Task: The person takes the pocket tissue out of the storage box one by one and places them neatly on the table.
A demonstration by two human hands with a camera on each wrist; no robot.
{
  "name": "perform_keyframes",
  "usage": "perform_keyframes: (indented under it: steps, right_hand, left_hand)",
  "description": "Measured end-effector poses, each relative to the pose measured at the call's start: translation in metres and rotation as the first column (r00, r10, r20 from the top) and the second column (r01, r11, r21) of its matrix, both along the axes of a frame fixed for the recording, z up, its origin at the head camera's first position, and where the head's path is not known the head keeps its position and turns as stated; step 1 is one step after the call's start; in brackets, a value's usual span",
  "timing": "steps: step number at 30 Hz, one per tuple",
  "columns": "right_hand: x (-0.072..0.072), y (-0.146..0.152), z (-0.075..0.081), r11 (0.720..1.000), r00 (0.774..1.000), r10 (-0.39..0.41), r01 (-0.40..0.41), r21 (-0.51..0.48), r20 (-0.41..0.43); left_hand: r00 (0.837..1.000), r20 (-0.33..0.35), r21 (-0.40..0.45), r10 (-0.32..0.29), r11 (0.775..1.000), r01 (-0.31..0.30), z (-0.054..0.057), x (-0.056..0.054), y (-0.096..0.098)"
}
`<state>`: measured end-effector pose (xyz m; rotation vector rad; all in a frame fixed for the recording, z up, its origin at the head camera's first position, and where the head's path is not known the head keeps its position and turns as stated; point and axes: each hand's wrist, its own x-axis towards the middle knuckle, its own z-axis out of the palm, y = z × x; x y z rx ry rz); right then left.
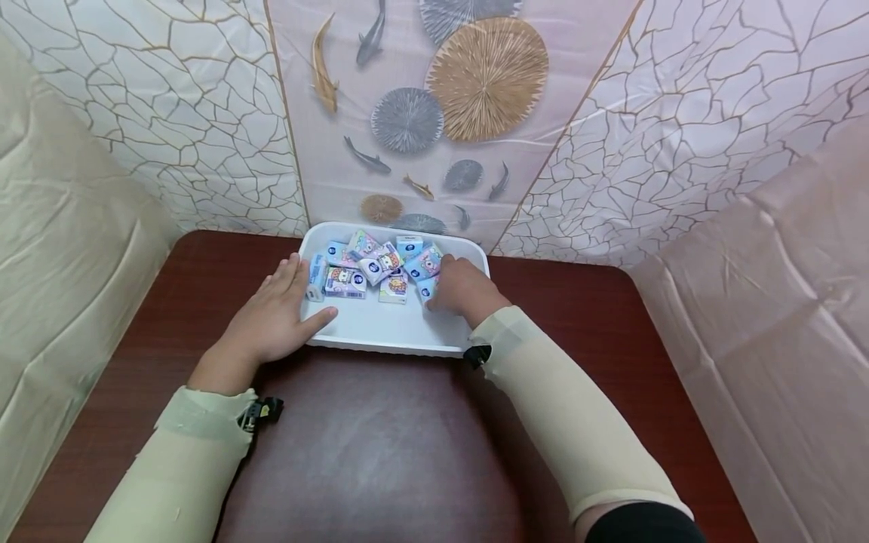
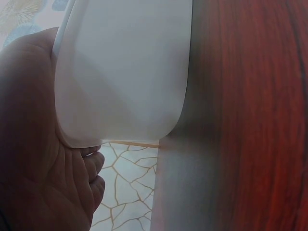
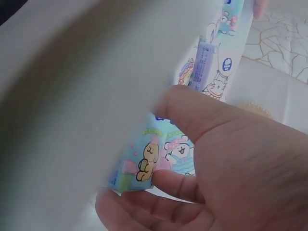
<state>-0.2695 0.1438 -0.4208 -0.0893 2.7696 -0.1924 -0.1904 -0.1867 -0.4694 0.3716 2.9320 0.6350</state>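
Observation:
A white plastic tray (image 1: pixel 366 324) holds several small cartoon-printed tissue packs (image 1: pixel 346 282), mostly bunched toward its back. My left hand (image 1: pixel 270 313) rests with straight fingers on the tray's left rim, thumb reaching over the inside. In the left wrist view its palm lies along the outside of the tray (image 2: pixel 125 72). Inside the right end, my right hand (image 1: pixel 468 290) pinches a light-blue tissue pack (image 1: pixel 426 288). The right wrist view shows thumb and fingers around this pack (image 3: pixel 147 159), which has a puppy drawing; its left part is hidden by a blurred pale surface.
The tray stands at the back of a dark red wooden table (image 1: pixel 563 339), close to a patterned cloth backdrop (image 1: pixel 407 196). Beige cloth walls (image 1: pixel 767 302) rise on both sides. A brown chair-back-like leathery surface (image 1: pixel 373 437) lies in front of the tray.

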Motion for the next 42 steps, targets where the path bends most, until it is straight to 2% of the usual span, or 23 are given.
perform_keyframes:
  steps: [10,15,25,34,42]
  right_hand:
    - [-0.007,-0.001,0.007,0.998,0.998,0.052,-0.053,0.017,0.039]
    - [-0.011,-0.002,0.012,0.999,0.996,0.037,-0.038,0.016,0.075]
    - [-0.014,-0.005,0.011,0.999,0.997,0.028,-0.029,0.018,0.074]
    - [-0.016,-0.009,0.015,0.999,0.991,-0.033,0.029,0.035,0.128]
    - [-0.018,-0.010,0.009,0.999,0.996,-0.019,0.016,0.036,0.092]
  left_hand:
    - [1.000,0.011,-0.004,0.002,1.000,-0.002,-0.002,0.001,-0.001]
    - [1.000,0.003,-0.002,0.000,1.000,0.000,-0.001,0.000,-0.001]
    - [1.000,0.004,0.004,0.002,1.000,-0.002,-0.001,-0.001,-0.001]
    - [1.000,0.006,0.004,-0.009,1.000,0.009,0.000,0.001,0.001]
    - [1.000,0.002,0.002,-0.009,1.000,0.009,0.001,0.001,0.000]
